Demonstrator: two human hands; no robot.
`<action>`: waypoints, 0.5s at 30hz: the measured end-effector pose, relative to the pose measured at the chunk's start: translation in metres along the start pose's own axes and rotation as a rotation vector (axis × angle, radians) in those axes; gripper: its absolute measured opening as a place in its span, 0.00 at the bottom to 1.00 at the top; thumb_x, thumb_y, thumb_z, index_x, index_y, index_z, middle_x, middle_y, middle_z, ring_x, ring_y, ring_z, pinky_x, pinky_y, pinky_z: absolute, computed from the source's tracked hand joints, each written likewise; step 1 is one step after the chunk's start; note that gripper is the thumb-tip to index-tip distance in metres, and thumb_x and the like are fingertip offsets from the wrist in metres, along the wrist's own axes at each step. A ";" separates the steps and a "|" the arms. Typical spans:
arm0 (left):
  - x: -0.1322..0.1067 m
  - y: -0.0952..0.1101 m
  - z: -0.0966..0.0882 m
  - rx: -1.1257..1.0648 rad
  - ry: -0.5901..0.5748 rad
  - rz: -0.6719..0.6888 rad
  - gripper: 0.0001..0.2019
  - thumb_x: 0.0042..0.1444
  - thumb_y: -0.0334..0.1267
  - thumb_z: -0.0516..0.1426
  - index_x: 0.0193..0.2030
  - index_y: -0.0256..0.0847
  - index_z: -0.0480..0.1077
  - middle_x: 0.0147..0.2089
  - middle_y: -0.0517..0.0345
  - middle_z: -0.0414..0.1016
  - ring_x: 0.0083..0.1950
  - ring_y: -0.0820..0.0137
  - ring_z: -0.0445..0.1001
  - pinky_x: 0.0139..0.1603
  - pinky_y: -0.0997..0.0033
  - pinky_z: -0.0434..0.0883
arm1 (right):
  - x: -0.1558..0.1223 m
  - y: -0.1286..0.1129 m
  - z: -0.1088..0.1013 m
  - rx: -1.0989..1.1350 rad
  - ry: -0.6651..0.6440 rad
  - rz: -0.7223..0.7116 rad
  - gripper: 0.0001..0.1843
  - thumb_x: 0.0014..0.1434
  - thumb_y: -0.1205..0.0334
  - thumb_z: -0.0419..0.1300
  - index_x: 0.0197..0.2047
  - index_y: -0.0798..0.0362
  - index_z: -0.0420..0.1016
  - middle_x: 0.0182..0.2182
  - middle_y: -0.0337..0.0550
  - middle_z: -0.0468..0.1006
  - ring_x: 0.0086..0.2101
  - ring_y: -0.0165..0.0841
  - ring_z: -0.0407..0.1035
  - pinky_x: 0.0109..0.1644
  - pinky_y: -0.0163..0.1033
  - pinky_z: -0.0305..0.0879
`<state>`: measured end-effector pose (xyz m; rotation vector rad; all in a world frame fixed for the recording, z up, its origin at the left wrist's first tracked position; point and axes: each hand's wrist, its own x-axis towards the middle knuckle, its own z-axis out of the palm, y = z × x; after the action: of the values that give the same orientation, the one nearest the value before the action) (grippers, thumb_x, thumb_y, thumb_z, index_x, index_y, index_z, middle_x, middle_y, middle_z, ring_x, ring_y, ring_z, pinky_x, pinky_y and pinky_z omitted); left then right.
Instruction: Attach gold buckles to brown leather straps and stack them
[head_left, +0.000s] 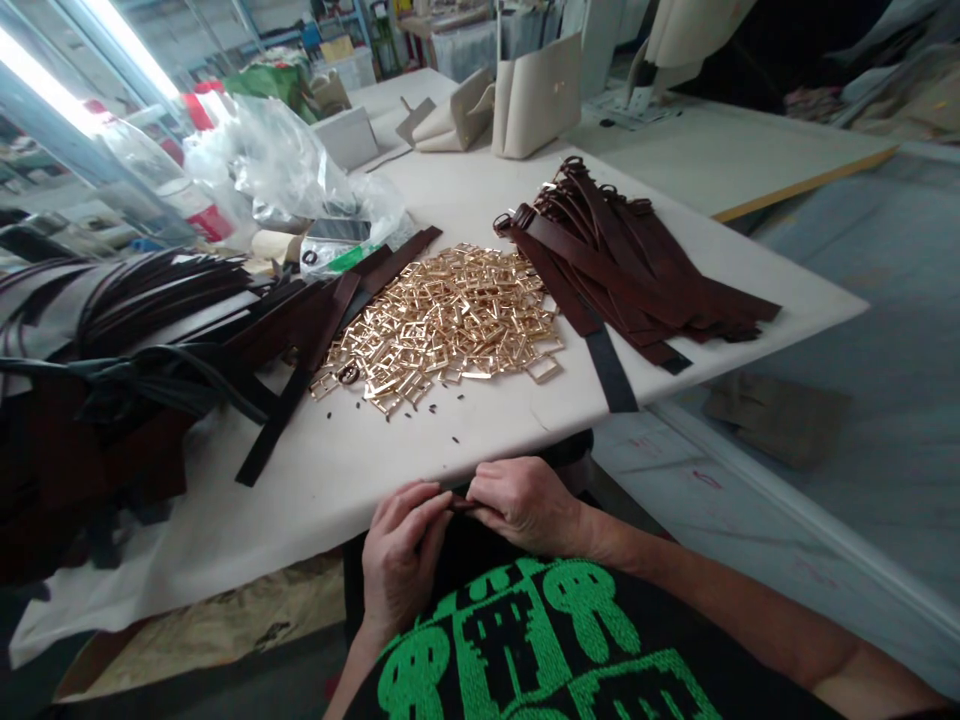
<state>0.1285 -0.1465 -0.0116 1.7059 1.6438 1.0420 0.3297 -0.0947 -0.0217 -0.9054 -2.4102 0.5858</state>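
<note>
Just off the table's near edge, my left hand (405, 545) and my right hand (521, 505) are close together, fingers closed on a dark brown leather strap (463, 505). Only a short piece of it shows between them. Beyond my hands lies a heap of gold rectangular metal buckles (457, 315). To the right of the heap is a fanned pile of brown leather straps (622, 260), with dark loops at their far ends. A large bundle of dark strips (135, 310) lies at the left, tied with a dark band.
The white-covered table (517, 415) carries small black bits near its front. Clear plastic bags (277, 160) and a bottle (199, 205) stand at the back left. Beige bag pieces (536, 100) stand at the back. Another table (750, 150) adjoins at the right.
</note>
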 end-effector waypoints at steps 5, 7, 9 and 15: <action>0.004 -0.002 0.005 -0.001 -0.049 0.114 0.08 0.56 0.33 0.61 0.38 0.51 0.81 0.41 0.54 0.82 0.46 0.58 0.76 0.51 0.59 0.69 | -0.004 0.002 0.003 0.013 -0.001 0.007 0.07 0.63 0.65 0.59 0.32 0.54 0.73 0.28 0.40 0.74 0.30 0.33 0.69 0.32 0.37 0.55; 0.004 -0.003 0.009 -0.013 -0.052 0.129 0.08 0.57 0.33 0.60 0.36 0.50 0.80 0.39 0.54 0.82 0.44 0.59 0.76 0.50 0.60 0.69 | -0.005 0.002 0.003 0.015 0.005 0.017 0.07 0.63 0.65 0.59 0.32 0.54 0.73 0.28 0.40 0.75 0.30 0.33 0.69 0.32 0.37 0.54; 0.002 -0.003 0.010 -0.016 -0.048 0.139 0.07 0.56 0.32 0.60 0.34 0.49 0.79 0.38 0.54 0.81 0.42 0.60 0.76 0.48 0.60 0.68 | -0.005 0.002 0.001 0.025 0.014 0.027 0.06 0.63 0.65 0.59 0.32 0.54 0.73 0.28 0.40 0.75 0.30 0.33 0.69 0.32 0.38 0.55; -0.007 0.003 -0.004 -0.157 0.253 0.011 0.06 0.56 0.41 0.61 0.29 0.47 0.74 0.35 0.54 0.77 0.42 0.60 0.73 0.48 0.61 0.69 | -0.003 0.007 -0.020 0.080 0.170 0.151 0.06 0.63 0.65 0.60 0.33 0.54 0.73 0.28 0.40 0.75 0.29 0.32 0.69 0.32 0.36 0.56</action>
<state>0.1268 -0.1543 -0.0083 1.5335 1.6547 1.4008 0.3470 -0.0882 -0.0104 -1.0647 -2.1659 0.6293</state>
